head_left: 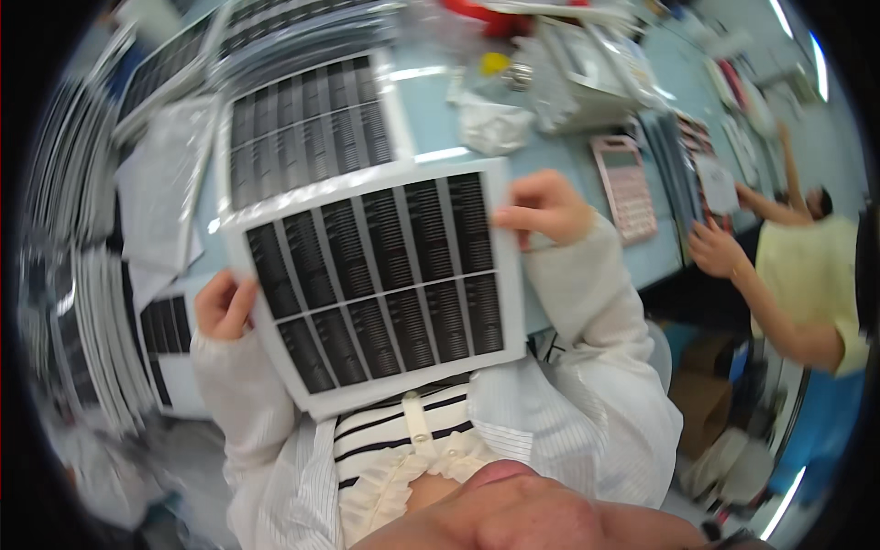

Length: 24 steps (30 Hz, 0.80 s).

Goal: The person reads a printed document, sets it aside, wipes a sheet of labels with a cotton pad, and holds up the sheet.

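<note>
A white-framed panel with rows of black slotted strips (380, 275) is held up in front of my chest, tilted toward me. My left hand (223, 305) grips its left edge, thumb on the front. My right hand (545, 207) pinches its upper right corner. Behind it a second, similar panel (307, 128) lies flat on the pale blue table (550, 156). Both forearms wear white sleeves.
Stacks of similar panels (82, 302) stand at the left. A pink calculator (625, 186), crumpled white wrapping (495, 124) and a clear plastic box (587, 78) lie on the table. At the right, a person in a yellow top (811, 275) reaches toward papers.
</note>
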### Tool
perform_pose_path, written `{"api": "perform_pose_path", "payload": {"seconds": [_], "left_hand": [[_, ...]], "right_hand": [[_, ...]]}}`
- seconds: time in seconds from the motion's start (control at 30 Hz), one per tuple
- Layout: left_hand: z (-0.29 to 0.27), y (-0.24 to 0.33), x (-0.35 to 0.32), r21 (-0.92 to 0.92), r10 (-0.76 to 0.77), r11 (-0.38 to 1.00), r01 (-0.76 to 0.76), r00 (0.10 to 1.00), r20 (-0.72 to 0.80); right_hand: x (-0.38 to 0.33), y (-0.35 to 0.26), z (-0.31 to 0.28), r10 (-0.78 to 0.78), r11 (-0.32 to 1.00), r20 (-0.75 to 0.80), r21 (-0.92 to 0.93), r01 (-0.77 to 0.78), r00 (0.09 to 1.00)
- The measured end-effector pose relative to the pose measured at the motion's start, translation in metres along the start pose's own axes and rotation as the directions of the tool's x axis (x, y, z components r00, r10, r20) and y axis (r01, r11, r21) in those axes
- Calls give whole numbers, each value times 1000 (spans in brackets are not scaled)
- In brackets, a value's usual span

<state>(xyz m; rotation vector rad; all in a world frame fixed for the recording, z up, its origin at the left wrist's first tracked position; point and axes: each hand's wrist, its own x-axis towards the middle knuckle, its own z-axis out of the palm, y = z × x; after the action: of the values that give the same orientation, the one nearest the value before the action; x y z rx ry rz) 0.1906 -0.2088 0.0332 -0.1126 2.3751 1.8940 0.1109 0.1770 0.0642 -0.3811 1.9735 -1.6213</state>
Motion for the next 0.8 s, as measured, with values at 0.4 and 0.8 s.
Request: {"api": "perform_pose_path", "payload": {"seconds": [0.4,0.8], "left_hand": [[0,7,-2,-170,19,985,-20,1000,-4],[9,-9,10,-97,-57,993,64,996,74]], "right_hand": [[8,14,-3,-270,963,36,17,270,962],[17,12,2,33,971,-143,-229,-66,989]]}}
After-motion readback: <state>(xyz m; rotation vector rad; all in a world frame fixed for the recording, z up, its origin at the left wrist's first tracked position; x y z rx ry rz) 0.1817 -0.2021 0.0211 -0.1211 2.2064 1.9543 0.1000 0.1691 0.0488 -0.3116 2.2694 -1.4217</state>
